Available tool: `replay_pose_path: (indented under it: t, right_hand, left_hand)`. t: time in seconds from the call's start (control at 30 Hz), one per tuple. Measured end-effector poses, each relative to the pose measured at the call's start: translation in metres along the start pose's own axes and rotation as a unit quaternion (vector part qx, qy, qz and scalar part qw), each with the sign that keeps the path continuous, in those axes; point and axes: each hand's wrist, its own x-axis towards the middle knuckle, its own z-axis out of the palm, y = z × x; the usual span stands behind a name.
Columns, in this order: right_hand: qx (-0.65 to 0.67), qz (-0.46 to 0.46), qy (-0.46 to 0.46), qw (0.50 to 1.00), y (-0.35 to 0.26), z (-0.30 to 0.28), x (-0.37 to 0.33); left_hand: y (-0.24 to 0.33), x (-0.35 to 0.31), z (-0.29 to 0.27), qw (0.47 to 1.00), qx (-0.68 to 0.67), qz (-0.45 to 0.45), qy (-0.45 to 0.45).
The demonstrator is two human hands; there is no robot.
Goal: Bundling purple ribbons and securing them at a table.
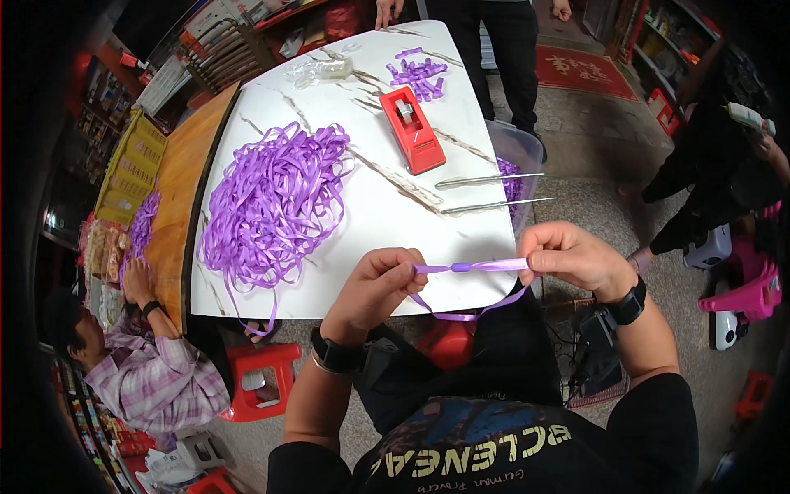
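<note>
Ribbon, purple, knotted midway, stretches between left hand and right hand, each closed in a fingertip pinch on it.

Ribbon strip: plain purple. Ribbon heap: purple, paler lilac highlights. Cut ribbon pieces: purple. Tabletop: white, marbled with brown and grey veins. Tape dispenser: red. Metal rods: silver-grey. Printed T-shirt: black, yellow lettering. Shirt at left: mauve-and-white plaid. Stool: red. Rack: yellow. Floor mat: red, gold characters.
</note>
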Motion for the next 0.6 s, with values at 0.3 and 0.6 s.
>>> replay_pose_path:
  t: [0.3, 0.6]
  right_hand:
    - [0.077, -0.091, 0.069, 0.990, -0.001, -0.040, -0.027]
    - [0.104, -0.126, 0.084, 0.983, 0.003, -0.062, -0.045]
  left_hand:
    - [0.006, -0.003, -0.024, 0.995, -0.049, 0.087, -0.016]
    - [0.003, -0.002, -0.029, 0.979, -0.129, 0.156, 0.011]
